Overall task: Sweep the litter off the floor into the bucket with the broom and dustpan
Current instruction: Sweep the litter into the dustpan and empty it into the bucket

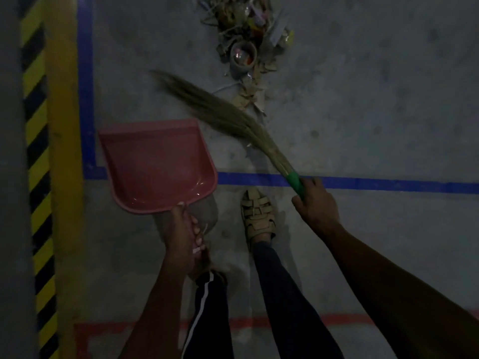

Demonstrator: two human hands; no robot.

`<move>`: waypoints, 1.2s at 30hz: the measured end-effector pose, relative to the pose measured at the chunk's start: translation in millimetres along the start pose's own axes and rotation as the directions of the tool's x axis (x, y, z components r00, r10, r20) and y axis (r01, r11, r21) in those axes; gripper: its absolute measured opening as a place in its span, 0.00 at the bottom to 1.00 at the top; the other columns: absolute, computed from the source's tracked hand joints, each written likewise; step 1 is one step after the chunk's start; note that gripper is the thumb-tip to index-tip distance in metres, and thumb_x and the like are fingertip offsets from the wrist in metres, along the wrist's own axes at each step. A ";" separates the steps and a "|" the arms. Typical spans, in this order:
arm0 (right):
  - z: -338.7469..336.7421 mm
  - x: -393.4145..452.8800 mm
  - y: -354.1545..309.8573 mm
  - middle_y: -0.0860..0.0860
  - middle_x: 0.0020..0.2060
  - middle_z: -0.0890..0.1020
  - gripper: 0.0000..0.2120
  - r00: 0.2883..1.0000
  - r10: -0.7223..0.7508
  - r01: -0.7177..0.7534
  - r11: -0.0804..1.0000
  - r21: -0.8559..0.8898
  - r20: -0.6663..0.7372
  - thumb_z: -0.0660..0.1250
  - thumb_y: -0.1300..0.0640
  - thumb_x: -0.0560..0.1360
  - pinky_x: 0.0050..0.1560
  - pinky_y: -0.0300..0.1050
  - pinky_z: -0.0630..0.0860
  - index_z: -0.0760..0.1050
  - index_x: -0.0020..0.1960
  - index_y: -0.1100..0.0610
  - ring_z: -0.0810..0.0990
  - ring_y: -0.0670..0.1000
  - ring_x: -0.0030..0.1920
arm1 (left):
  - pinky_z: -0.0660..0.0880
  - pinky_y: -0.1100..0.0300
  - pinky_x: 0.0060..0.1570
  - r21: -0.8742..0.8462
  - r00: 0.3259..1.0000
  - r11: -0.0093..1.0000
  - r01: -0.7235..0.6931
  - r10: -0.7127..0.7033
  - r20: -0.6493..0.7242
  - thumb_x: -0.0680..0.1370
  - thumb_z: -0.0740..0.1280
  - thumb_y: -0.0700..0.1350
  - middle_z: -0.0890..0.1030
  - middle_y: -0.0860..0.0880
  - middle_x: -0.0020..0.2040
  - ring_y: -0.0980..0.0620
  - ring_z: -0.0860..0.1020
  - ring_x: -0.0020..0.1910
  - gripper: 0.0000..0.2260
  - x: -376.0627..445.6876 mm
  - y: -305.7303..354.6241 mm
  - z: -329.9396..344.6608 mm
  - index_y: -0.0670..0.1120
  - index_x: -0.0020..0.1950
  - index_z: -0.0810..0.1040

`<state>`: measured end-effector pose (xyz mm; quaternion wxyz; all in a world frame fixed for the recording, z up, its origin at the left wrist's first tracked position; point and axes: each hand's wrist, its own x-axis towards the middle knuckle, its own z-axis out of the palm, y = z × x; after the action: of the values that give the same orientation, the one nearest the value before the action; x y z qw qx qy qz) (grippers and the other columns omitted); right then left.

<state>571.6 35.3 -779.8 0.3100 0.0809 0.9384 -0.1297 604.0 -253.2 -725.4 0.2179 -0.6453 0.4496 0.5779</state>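
1. Floor [363,112]: grey concrete, mottled and scuffed, dim light. Far left runs a yellow-and-black hazard stripe [36,151] beside a plain yellow band [63,151].
2. Blue tape line [85,86] runs up the left, turns a corner behind the dustpan and goes across to the right edge. Red tape line [337,320] crosses lower down, near the legs.
3. Dustpan [158,164]: pink plastic, smooth and glossy, flat scoop shape with raised side walls and rounded rear corners, open mouth pointing away from the person. Inside looks bare. Whether it is touching the floor, cannot tell.
4. Left hand [181,234] grips the dustpan's pink handle, fingers wrapped round it, thumb lying along the top toward the pan's rear edge.
5. Broom [220,112]: soft grass type, long tan fibres bundled into a tapering fan, tip blurred, pointing up-left. Fibres meet a green plastic grip [295,181] at the base. Head lies between dustpan and litter, its fibres overlapping the near end of the trail.
6. Sandal [258,216], tan and strappy, on the foot just below the blue line; dark trousers with a white side stripe.
7. Litter [248,27]: heap at top centre, well ahead of the dustpan; torn brownish card scraps, coloured wrappers, a small round cup [242,58] with shiny bits inside. Card pieces trail down toward the broom.
8. Right hand [316,206] clasps the green grip, fingers curled round it.
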 end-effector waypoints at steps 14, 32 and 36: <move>-37.7 31.9 18.6 0.55 0.61 0.72 0.26 0.963 -0.139 0.161 0.984 0.079 -0.229 0.68 0.55 0.74 0.38 0.47 0.76 0.69 0.71 0.59 0.77 0.54 0.45 | 0.60 0.68 0.23 0.109 0.998 0.992 -0.068 0.066 0.018 0.80 0.61 0.61 0.69 0.50 0.25 0.52 0.63 0.17 0.21 0.7 1.2 25.2 0.47 0.35 0.70; -3.8 -2.7 33.0 0.56 0.61 0.70 0.21 0.976 0.074 -0.086 0.995 -0.053 -0.203 0.63 0.60 0.77 0.32 0.46 0.66 0.69 0.69 0.55 0.76 0.59 0.40 | 0.61 0.66 0.24 0.181 0.998 0.982 -0.058 0.060 -0.007 0.78 0.61 0.62 0.69 0.49 0.25 0.52 0.63 0.18 0.22 6.1 -14.6 22.6 0.47 0.34 0.71; -25.7 24.2 18.6 0.57 0.61 0.71 0.22 0.933 0.054 -0.074 0.996 -0.042 -0.356 0.64 0.63 0.75 0.32 0.44 0.63 0.70 0.68 0.56 0.75 0.58 0.40 | 0.61 0.64 0.27 0.198 0.998 0.978 -0.064 0.069 -0.014 0.78 0.61 0.62 0.70 0.49 0.25 0.51 0.64 0.18 0.22 4.4 -20.3 28.1 0.47 0.33 0.72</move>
<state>542.2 62.3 -778.1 0.1418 0.1248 0.9790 -0.0772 605.1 -222.0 -741.0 0.2568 -0.6111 0.5283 0.5306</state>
